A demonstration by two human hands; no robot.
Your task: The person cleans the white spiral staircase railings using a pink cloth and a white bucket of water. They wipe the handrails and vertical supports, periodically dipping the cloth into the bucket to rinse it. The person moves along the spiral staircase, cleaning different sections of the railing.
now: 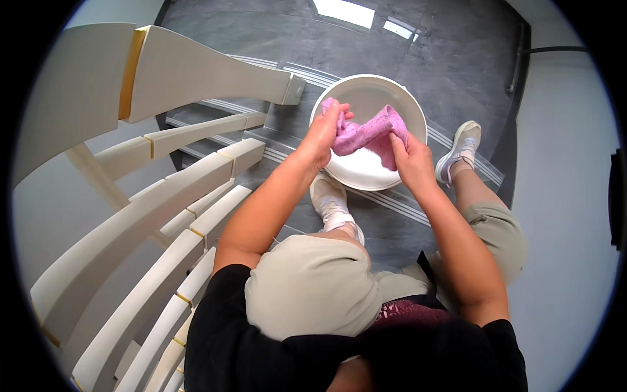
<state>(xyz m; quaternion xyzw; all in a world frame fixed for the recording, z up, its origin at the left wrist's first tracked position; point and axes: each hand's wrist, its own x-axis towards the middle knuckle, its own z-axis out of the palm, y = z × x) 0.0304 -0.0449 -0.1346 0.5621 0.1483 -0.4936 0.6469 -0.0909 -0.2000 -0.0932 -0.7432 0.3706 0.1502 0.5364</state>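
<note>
A pink cloth (361, 136) is stretched between my two hands, bunched and partly twisted, with a fold hanging down near the right end. My left hand (325, 128) grips its left end, fingers curled round it. At the other end my right hand (412, 156) pinches the cloth between thumb and fingers. Below the cloth stands a round white bucket (368, 80), its wide mouth facing up. Bright light shows on its inside, and whether it holds water I cannot tell.
White balusters (147, 206) of a staircase rail curve along the left. Grey stair treads with pale striped nosings (392, 206) lie around my shoes. A grey floor (455, 63) spreads beyond the bucket. A pale wall (563, 196) rises at the right.
</note>
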